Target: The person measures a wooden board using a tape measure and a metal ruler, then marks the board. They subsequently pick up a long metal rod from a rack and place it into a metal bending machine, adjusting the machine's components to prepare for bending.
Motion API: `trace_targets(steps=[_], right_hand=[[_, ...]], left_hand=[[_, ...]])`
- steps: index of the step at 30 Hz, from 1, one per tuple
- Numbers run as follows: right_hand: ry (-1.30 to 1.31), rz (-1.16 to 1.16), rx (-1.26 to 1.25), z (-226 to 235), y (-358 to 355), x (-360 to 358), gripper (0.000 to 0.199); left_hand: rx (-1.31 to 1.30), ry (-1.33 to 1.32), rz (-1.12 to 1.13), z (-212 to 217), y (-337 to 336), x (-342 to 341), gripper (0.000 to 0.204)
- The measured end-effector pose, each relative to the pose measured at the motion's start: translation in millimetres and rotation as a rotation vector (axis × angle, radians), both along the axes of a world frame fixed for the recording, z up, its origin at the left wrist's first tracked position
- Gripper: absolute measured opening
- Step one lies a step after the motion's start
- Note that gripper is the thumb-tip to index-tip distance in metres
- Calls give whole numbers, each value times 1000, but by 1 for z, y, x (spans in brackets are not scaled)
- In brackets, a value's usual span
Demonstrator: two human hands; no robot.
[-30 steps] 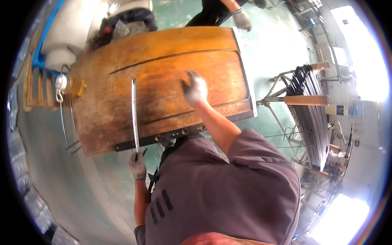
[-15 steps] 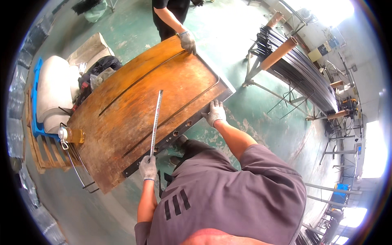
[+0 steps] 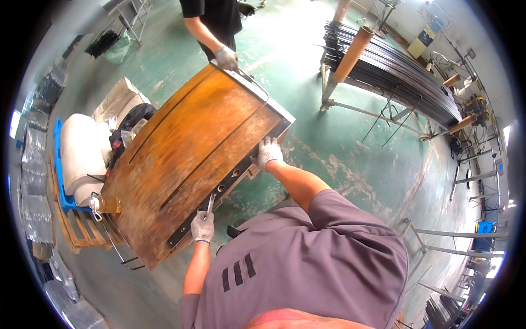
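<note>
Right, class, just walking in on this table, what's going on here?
A person's gloved left hand holds a measuring tape, its short exposed blade over the dark, holed bar along the near edge of the worn orange-brown tabletop. Their gloved right hand rests farther along that edge. Opposite, a co-worker's gloved hand is at the far corner.

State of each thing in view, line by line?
Tabletop: stained, worn
Tape measure: short length of blade out
Left gloved hand: closed around tape measure
Right gloved hand: on tabletop's near edge, grip unclear
Co-worker's gloved hand: at tabletop's far corner
Amber container: white-topped, fill level unclear
Black rods: lying bunched
</note>
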State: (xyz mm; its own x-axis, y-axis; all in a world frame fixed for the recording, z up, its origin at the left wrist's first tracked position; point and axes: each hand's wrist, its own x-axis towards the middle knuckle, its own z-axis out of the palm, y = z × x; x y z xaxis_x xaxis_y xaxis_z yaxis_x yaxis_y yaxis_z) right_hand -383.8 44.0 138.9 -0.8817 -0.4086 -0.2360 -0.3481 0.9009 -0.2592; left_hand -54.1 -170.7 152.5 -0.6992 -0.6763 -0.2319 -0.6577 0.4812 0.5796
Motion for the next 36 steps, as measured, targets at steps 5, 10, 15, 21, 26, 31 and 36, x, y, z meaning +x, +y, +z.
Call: trace_targets(steps=[5, 10, 15, 21, 26, 31, 36], right_hand=[[-156, 57, -356, -20, 64, 5, 64], [-457, 23, -199, -59, 177, 27, 66], [-639, -146, -53, -76, 293, 28, 69], [-568, -679, -38, -103, 427, 49, 62], [-548, -1073, -74, -113, 479, 90, 51], [-626, -1199, -125, -96, 446, 124, 55], [-702, -1167, -111, -146, 406, 135, 56]], left_hand=[[-127, -78, -81, 3, 31, -57, 35], [-274, -43, -220, -2, 57, -133, 35], [-441, -144, -288, -8, 54, -205, 35], [-574, -131, -322, -22, 45, -283, 37], [-507, -171, -264, -58, 66, -322, 49], [-560, -392, -180, -34, 110, -336, 54], [-486, -339, -243, -27, 87, -340, 49]])
